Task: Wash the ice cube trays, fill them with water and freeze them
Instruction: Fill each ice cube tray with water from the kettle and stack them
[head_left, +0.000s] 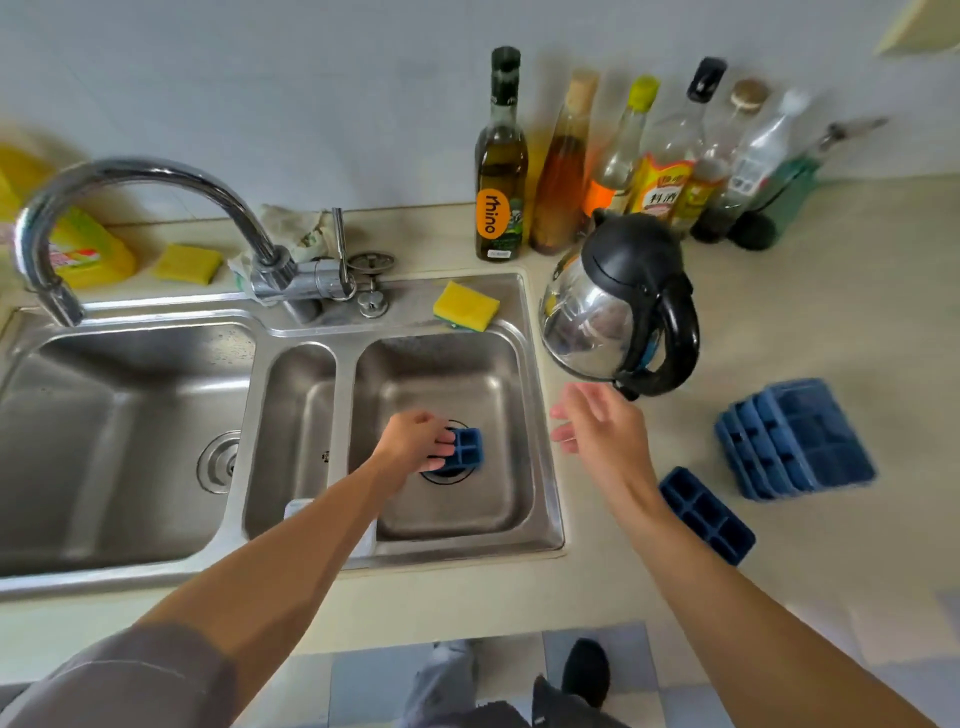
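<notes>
My left hand (415, 439) is down in the small right basin of the steel sink (540, 415) and grips a blue ice cube tray (467, 451) over the drain. My right hand (597, 423) hovers open above the sink's right rim, holding nothing. Another blue tray (709, 514) lies on the counter just right of my right forearm. A stack of blue trays (797, 447) sits further right. The curved tap (130, 182) points over the large left basin; no water is seen running.
A steel kettle (618, 312) with a black handle stands just behind my right hand. Several bottles (501, 161) line the back wall. A yellow sponge (466, 305) lies on the sink ledge, another sponge (188, 262) and a yellow detergent bottle (88, 249) at the back left.
</notes>
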